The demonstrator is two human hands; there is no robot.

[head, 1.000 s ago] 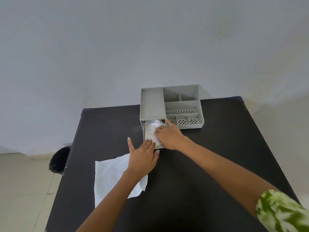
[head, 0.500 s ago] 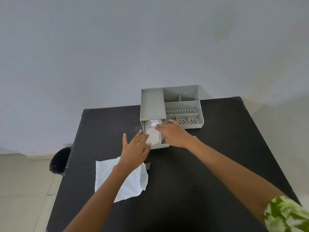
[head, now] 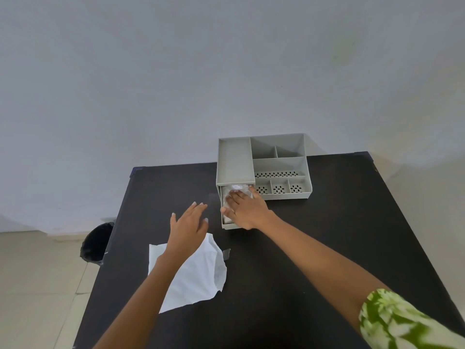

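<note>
Grey plastic makes up the organiser (head: 278, 163) that stands at the far edge of the black bench (head: 327, 235), close against the pale wall (head: 226, 71). Its top is split into open compartments, the nearer ones with perforated floors. From under its left part a small drawer (head: 228, 226) is pulled out toward the person, and inside it lies a crumpled white bundle (head: 236, 189), wrapped in something that looks like thin clear plastic, though I cannot tell for sure.

The right hand (head: 247, 210) lies palm down on that bundle, with the fingers fairly straight and flat across it and the thumb out at the drawer's left wall; it presses on the bundle without closing round it. A green and white patterned sleeve (head: 402, 323) shows on that arm at the lower right.

The left hand (head: 188, 222) is well spread, fingers apart and holding nothing, just left of the drawer and clear of it. Whether it touches the bench or hangs a little above it I cannot tell. Its wrist and forearm cross over a white sheet of paper (head: 198, 280) that lies flat on the bench, with one ragged curved edge. Just beside the sheet's right corner is a small greyish scrap (head: 226, 253), perhaps tape. Down on the tiled floor, left of the bench, stands a black bin (head: 97, 244)
</note>
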